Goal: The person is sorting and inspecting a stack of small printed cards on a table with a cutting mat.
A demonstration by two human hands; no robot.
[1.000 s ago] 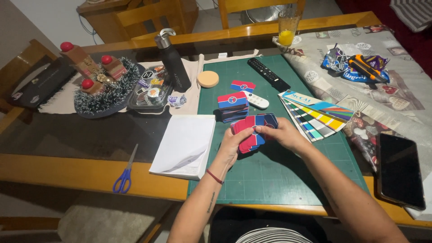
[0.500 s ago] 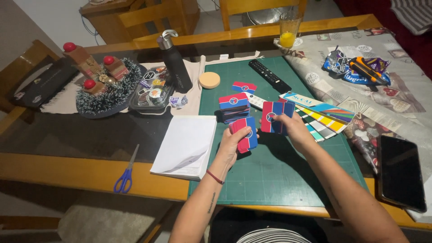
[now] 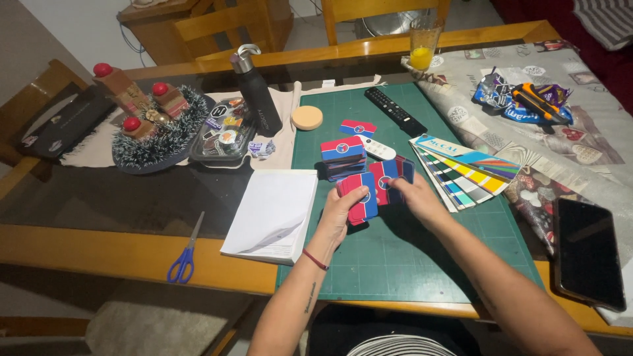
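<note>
My left hand (image 3: 339, 209) holds a small stack of red-and-blue cards (image 3: 361, 198) above the green cutting mat (image 3: 395, 257). My right hand (image 3: 417, 198) holds a few more of the same cards (image 3: 389, 178), fanned, just to the right of the left hand's stack and nearly touching it. A pile of these cards (image 3: 341, 153) lies on the mat a little beyond my hands, and a single card (image 3: 358, 127) lies farther back.
A fanned colour swatch deck (image 3: 465, 173) and black remote (image 3: 395, 112) lie on the mat; a white remote (image 3: 377, 149) too. A white notepad (image 3: 273, 214), blue scissors (image 3: 184, 254), black bottle (image 3: 256, 92), juice glass (image 3: 425, 41) and dark phone (image 3: 587, 254) surround it.
My right hand drew some cards away from the left hand's stack toward the right, then came back close beside it. The left hand stayed almost still.
</note>
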